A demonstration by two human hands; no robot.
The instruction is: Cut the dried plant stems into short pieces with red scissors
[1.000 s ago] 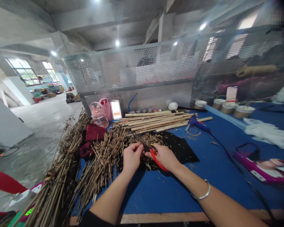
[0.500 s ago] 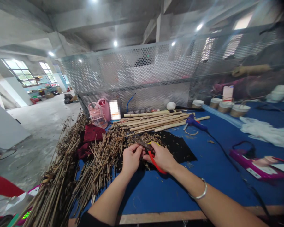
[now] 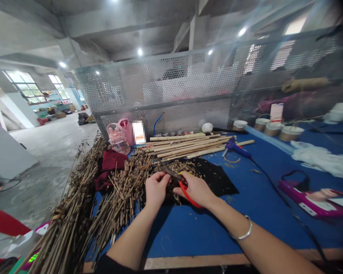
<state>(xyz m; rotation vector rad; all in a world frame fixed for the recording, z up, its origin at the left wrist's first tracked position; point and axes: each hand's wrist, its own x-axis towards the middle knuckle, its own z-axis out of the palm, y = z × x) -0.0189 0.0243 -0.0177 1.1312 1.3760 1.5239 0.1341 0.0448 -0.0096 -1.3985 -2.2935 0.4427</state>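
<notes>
My right hand (image 3: 196, 187) is closed round the handles of a pair of scissors (image 3: 188, 196) with red and yellow grips. The dark blades point left, over the fingertips of my left hand (image 3: 157, 186). That hand is pinched, thumb against fingers; whatever sits in the pinch is too small to make out. Below both hands, a black sheet (image 3: 223, 177) carries a heap of dry plant clippings (image 3: 185, 167). Left of my left hand lies a pile of dried stalks (image 3: 128, 186) with cut ends toward me.
A longer bundle of dried stalks (image 3: 65, 220) lines the table's left edge, beside a dark red cloth (image 3: 112, 160). Behind are pale sticks (image 3: 194, 146), a blue glue gun (image 3: 236, 147) and a pink bottle (image 3: 120, 137). A purple power strip (image 3: 305, 199) lies right, its cable crossing the blue table.
My left hand has shifted slightly left, away from my right hand, widening the space between them. The scissors stay in my right hand, almost in the same place.
</notes>
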